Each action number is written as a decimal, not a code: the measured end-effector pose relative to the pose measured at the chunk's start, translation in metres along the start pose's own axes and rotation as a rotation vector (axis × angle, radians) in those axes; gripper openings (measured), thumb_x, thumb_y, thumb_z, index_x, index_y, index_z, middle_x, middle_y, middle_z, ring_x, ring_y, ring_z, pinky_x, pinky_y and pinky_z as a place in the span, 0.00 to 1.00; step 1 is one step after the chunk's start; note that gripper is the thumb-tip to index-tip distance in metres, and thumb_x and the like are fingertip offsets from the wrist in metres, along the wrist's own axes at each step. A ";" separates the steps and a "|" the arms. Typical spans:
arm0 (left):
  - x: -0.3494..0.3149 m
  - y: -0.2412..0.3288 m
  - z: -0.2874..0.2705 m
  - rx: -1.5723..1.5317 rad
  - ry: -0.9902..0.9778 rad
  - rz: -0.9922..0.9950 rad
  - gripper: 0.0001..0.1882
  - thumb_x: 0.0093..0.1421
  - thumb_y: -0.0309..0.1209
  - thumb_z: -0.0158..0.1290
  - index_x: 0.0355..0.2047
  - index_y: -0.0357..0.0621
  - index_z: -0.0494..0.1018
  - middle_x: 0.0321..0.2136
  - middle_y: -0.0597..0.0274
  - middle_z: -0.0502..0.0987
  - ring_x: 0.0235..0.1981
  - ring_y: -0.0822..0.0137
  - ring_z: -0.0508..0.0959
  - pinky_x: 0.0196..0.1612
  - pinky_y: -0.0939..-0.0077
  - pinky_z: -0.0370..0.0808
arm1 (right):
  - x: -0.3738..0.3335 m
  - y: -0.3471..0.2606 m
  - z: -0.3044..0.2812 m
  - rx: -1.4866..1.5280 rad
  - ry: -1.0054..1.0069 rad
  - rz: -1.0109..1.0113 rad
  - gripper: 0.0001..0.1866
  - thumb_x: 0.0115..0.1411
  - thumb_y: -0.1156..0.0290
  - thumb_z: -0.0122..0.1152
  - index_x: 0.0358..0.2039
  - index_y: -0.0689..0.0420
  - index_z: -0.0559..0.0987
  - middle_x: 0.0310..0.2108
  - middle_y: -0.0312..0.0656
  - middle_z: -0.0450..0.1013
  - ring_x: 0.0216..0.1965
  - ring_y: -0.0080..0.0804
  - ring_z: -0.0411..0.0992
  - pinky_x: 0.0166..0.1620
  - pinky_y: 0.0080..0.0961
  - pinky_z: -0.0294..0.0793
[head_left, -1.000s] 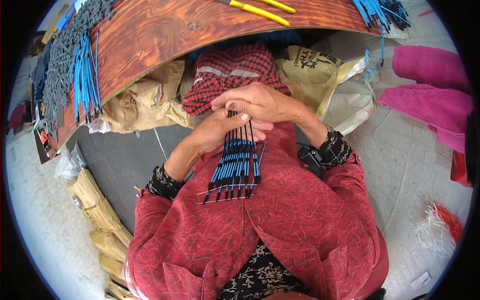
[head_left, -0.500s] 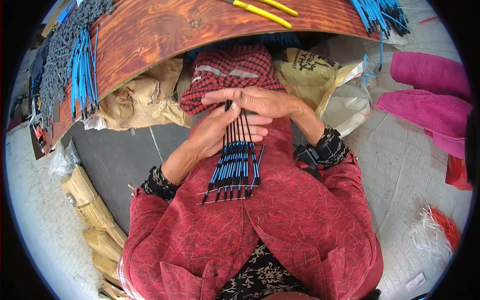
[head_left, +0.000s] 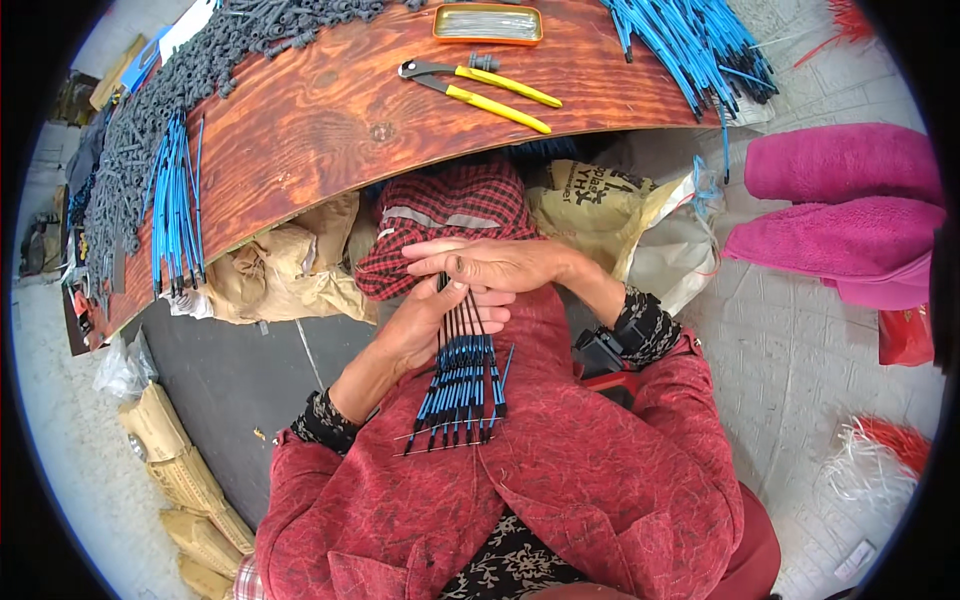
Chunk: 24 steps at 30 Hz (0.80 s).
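Observation:
A fan of thin blue-and-black rods (head_left: 464, 375) lies over my lap, strung side by side on two thin metal wires near its lower end. My left hand (head_left: 415, 325) holds the rods' upper black part, thumb on top and fingers behind them. Across the upper ends lies my right hand (head_left: 500, 268), flat with its fingers stretched out to the left, touching the left thumb area. It partly hides the rod tips. One rod at the right edge slants away from the others.
On the wooden table (head_left: 330, 130) lie yellow-handled pliers (head_left: 490, 95), a tray of metal pins (head_left: 488, 8), grey plastic pieces (head_left: 150, 130) and bundles of blue rods (head_left: 178, 210). Sacks (head_left: 300, 265) stand beneath it. A magenta towel (head_left: 840, 240) hangs at right.
The view has tilted up, so more of the table shows, with the whole pliers and the tray. My hands keep nearly the same pose on the rods.

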<state>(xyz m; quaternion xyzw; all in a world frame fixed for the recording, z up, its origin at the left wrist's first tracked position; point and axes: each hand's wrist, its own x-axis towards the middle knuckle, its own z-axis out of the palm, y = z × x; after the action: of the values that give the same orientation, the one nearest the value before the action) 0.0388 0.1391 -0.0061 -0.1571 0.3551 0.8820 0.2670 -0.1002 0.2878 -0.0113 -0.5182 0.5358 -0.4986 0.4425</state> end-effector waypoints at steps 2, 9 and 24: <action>-0.001 -0.001 -0.001 -0.034 -0.011 -0.009 0.23 0.71 0.41 0.49 0.57 0.36 0.66 0.51 0.36 0.76 0.45 0.49 0.83 0.50 0.54 0.83 | 0.007 -0.002 -0.017 -0.172 0.100 -0.067 0.31 0.73 0.47 0.41 0.59 0.61 0.73 0.58 0.49 0.72 0.57 0.43 0.72 0.59 0.32 0.70; -0.003 -0.004 -0.006 -0.115 0.035 -0.046 0.22 0.71 0.42 0.49 0.54 0.35 0.68 0.54 0.37 0.75 0.48 0.49 0.82 0.52 0.54 0.82 | 0.061 -0.037 -0.184 -1.003 0.936 -0.094 0.15 0.63 0.59 0.54 0.37 0.52 0.84 0.32 0.46 0.79 0.35 0.50 0.76 0.40 0.39 0.76; -0.003 0.012 -0.005 -0.126 -0.005 -0.066 0.28 0.71 0.42 0.48 0.63 0.33 0.61 0.55 0.38 0.74 0.49 0.52 0.81 0.54 0.57 0.80 | 0.089 -0.017 -0.244 -1.456 0.631 0.470 0.10 0.54 0.71 0.57 0.23 0.65 0.80 0.29 0.57 0.77 0.32 0.58 0.75 0.36 0.50 0.76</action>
<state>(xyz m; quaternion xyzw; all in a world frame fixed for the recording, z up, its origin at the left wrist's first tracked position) 0.0347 0.1267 -0.0018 -0.1830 0.2929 0.8938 0.2862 -0.3462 0.2179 0.0366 -0.3852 0.9181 -0.0433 -0.0824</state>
